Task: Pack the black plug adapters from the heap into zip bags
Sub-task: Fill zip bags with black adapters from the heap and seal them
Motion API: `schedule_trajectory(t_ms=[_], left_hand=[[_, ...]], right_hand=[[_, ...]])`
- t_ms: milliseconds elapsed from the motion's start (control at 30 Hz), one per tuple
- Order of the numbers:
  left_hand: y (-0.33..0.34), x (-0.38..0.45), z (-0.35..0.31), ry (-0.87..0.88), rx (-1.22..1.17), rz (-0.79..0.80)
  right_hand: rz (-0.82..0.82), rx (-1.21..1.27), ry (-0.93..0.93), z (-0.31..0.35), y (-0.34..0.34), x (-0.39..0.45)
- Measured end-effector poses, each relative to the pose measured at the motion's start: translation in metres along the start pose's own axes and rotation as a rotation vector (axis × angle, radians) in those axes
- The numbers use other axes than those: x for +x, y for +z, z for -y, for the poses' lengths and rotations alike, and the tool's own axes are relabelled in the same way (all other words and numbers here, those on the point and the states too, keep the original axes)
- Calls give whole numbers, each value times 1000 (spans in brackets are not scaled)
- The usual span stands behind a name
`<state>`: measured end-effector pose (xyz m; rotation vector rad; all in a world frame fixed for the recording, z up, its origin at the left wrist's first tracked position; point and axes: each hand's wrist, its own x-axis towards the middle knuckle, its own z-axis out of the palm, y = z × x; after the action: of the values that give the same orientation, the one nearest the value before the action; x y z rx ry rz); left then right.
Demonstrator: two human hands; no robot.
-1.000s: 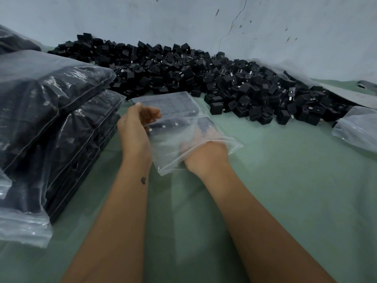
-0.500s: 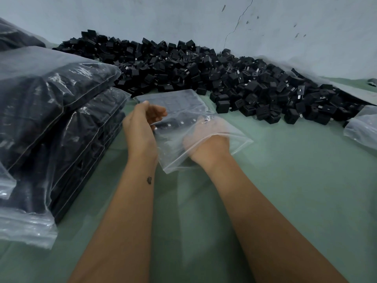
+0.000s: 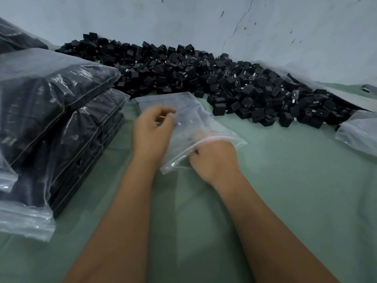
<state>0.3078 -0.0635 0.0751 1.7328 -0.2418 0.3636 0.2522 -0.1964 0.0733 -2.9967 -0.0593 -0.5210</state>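
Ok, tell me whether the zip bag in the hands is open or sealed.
Open. The right hand reaches in through the mouth of the zip bag, its fingers showing through the clear plastic, while the left hand pinches the bag's upper layer.

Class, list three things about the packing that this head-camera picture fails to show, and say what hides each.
1. Right hand fingers: tucked inside the zip bag mouth, blurred by plastic.
2. Adapters inside that bag: motion blur and glare prevent a count.
3. Filled bags on the left: cut off by the frame edge, so the stack's full extent is unseen.
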Motion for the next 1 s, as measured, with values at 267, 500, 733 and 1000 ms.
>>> schedule_trajectory(t_ms=[267, 500, 733, 1000], left_hand=[[4, -7, 6, 263, 457, 283], [4, -9, 11, 185, 494, 495], [6, -7, 15, 111, 408, 452], [8, -9, 8, 125, 457, 441]], right_hand=[[-743, 493, 205, -48, -22, 2], [-137, 315, 604, -127, -6, 51], [-308, 193, 590, -137, 16, 48], [-425, 712, 529, -116, 8, 25]])
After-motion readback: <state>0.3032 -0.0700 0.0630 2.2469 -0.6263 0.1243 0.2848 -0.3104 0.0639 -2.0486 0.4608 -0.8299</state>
